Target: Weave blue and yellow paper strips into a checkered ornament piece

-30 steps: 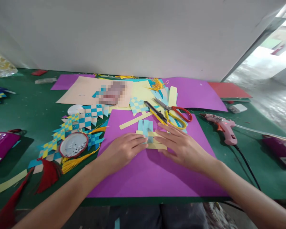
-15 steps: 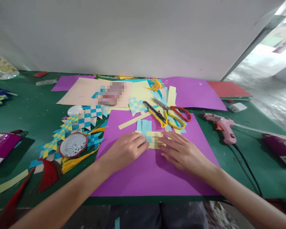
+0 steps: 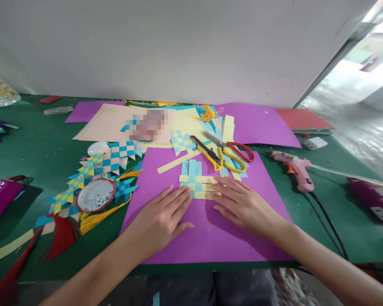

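Note:
A small weave of blue and yellow paper strips lies on a purple sheet. My left hand rests flat at the weave's lower left corner, fingers stretched and thumb apart, holding nothing. On the right ends of the yellow strips lie the fingertips of my right hand, its fingers spread. Just behind the weave are a loose yellow strip, a yellow cutter and scissors with red and yellow handles.
A pink glue gun with a cord lies at the right. Left of the purple sheet are a round dish, woven paper fish, and red tassels. More coloured paper lies along the wall.
My left hand has drawn back toward the lower left and its fingers have straightened, uncovering the weave's left side. My right hand is almost where it was. The view has shifted slightly.

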The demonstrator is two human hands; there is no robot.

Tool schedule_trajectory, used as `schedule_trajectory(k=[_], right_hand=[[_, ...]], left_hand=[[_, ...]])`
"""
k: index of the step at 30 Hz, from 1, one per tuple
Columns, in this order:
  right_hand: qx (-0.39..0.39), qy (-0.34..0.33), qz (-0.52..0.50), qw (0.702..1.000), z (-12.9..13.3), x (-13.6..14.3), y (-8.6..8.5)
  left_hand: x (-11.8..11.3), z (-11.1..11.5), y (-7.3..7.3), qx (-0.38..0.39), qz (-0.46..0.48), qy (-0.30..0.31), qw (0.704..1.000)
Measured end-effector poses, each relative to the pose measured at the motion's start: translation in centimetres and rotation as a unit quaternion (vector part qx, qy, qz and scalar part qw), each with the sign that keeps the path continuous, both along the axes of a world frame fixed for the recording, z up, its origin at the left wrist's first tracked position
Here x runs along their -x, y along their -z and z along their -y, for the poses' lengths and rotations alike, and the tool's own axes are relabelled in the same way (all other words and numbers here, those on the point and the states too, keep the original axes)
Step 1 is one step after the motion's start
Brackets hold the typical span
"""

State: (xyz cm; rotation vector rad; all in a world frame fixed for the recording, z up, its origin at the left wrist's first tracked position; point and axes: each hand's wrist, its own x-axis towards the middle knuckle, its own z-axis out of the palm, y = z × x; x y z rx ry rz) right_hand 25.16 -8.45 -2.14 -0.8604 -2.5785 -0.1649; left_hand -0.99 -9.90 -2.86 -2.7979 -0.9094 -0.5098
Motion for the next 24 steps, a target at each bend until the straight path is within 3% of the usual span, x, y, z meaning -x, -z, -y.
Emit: schedule_trajectory(k=[11, 24], right_hand=[[0.049, -0.009, -0.024, 0.998, 0.5, 0.7, 0.2], [0.067, -0.005, -0.015, 0.998, 0.7, 0.7, 0.5]], left_hand=[[-0.8, 1.2, -0.2, -0.045, -0.052, -0.06, 0.996], [-1.4, 2.0, 0.1, -0.076, -0.081, -0.071, 0.991]])
